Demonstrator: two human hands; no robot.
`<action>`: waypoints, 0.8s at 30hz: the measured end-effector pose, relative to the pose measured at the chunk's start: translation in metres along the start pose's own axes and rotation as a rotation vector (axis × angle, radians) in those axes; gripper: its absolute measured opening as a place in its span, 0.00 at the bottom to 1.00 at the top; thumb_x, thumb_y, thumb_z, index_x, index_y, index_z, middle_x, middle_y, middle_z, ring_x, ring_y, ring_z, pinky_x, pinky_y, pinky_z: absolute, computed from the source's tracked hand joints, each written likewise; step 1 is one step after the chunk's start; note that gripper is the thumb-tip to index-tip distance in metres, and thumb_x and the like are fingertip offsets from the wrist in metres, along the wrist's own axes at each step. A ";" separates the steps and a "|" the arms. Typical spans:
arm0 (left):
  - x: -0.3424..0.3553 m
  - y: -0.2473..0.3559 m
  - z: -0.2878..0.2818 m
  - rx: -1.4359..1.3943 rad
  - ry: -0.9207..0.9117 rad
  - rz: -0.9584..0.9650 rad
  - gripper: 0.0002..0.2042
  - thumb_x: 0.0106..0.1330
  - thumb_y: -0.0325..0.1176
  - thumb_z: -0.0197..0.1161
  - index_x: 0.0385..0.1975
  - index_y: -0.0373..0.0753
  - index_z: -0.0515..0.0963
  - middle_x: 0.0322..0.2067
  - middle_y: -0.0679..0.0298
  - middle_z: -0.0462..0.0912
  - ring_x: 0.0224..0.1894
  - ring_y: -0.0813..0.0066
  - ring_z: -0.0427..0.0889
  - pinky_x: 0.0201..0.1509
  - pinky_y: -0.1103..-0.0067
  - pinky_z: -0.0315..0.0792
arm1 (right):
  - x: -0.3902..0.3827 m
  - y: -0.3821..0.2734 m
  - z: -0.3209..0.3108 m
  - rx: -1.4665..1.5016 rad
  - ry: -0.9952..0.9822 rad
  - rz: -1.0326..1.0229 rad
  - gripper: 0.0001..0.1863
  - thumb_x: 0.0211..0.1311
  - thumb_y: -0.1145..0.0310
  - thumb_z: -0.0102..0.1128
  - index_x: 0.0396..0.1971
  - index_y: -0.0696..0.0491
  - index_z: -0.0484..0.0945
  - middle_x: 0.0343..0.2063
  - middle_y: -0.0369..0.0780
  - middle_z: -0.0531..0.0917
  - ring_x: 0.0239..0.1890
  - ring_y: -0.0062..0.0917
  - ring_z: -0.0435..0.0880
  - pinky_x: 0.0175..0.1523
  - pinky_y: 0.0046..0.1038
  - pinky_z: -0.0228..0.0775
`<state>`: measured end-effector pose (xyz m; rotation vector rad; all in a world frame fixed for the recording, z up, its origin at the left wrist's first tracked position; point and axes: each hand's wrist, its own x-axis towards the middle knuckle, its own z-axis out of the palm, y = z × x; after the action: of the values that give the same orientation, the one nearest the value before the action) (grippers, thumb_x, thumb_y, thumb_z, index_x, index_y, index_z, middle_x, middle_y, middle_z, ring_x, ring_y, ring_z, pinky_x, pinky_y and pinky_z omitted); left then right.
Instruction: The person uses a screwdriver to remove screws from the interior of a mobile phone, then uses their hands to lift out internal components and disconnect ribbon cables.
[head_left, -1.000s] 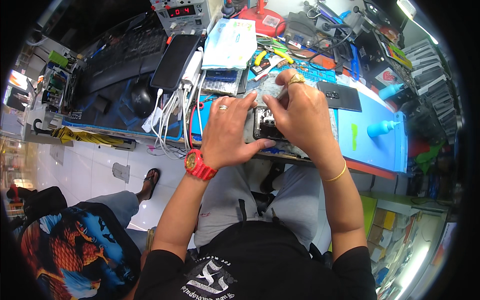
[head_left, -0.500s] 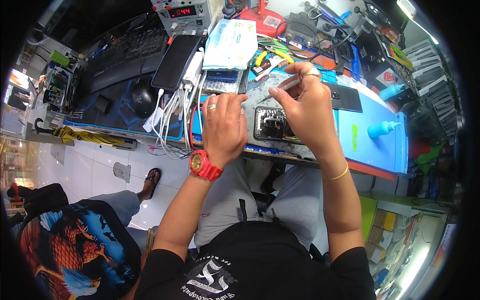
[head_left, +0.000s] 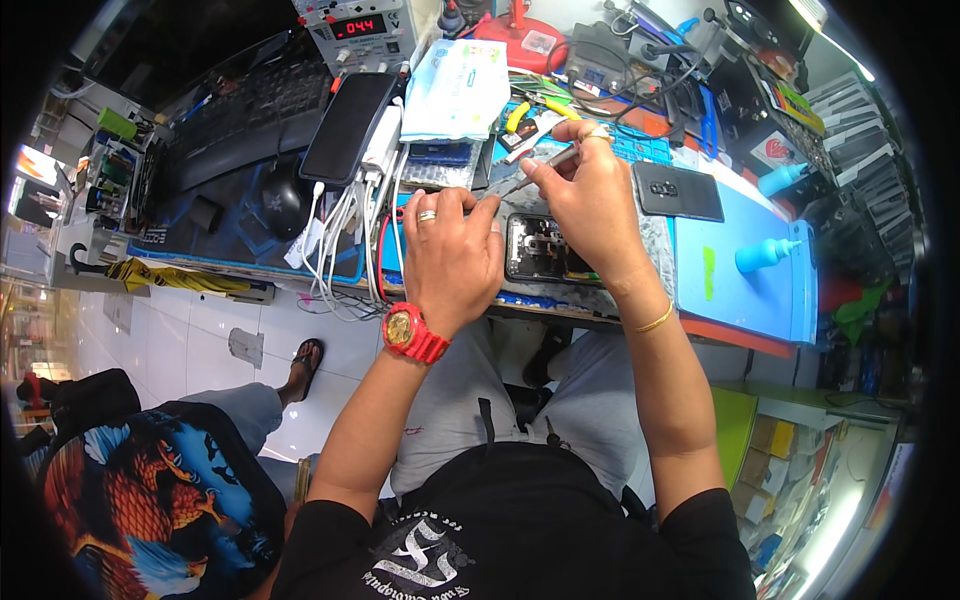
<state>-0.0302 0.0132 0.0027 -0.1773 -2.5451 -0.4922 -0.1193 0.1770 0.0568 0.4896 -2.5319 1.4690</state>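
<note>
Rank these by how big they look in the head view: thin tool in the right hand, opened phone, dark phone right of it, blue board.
1. Blue board
2. Opened phone and dark phone: unranked; similar, and the right hand partly hides the opened one
3. Thin tool

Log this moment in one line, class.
Right hand: holds slim tool | Left hand: near tool, grasp unclear | Opened phone: lying on worktop

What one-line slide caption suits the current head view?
The right hand holds a slim pointed tool near an opened smartphone, with the left hand close to its left edge.
</note>
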 end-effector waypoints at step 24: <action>-0.003 -0.009 -0.015 -0.277 -0.145 0.149 0.55 0.49 0.51 0.87 0.77 0.34 0.68 0.58 0.60 0.89 0.62 0.57 0.82 0.74 0.57 0.62 | -0.059 -0.026 -0.035 -0.033 -0.082 -0.184 0.14 0.66 0.75 0.73 0.47 0.61 0.80 0.28 0.48 0.88 0.28 0.43 0.91 0.36 0.41 0.81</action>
<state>-0.0224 -0.0008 0.0101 -0.5165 -2.5671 -0.7961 -0.0555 0.2066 0.0765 0.7699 -2.4903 1.3657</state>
